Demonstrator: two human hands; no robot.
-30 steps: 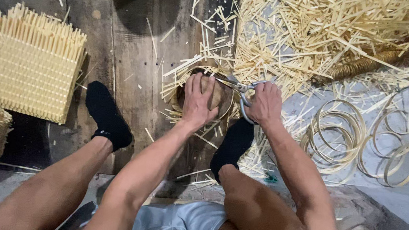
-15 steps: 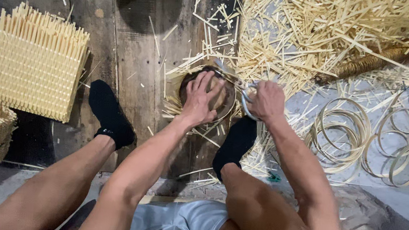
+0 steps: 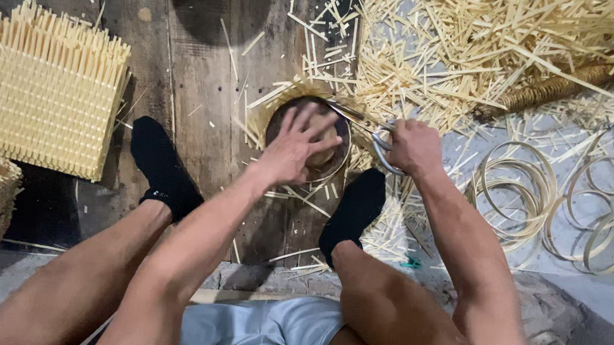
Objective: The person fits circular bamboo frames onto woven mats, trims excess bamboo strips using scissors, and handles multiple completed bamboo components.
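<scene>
left hand (image 3: 296, 146): fingers spread, palm flat on the round woven piece (image 3: 310, 138), pressing it down to the floor
right hand (image 3: 413, 146): closed around the loop handles of metal shears (image 3: 369, 130); blades point left over the rim of the woven piece; blade gap too small to tell
woven piece: on the dark plank floor (image 3: 198, 76), between 2 black-socked feet, stray strips sticking out around its edge
step: likely trimming protruding strip ends at the rim, left hand steadying
next move: probably calls for blades lined up on 1 strip end close to the rim, fingers kept off the cut line, piece turned to reach the next end
offcuts pile (image 3: 477, 47): pale cut strips heaped just beyond the shears, upper right
bamboo rings (image 3: 518, 185): coiled hoops on the floor, right of the right forearm
square woven blocks (image 3: 47, 93): left side, well apart from both hands
</scene>
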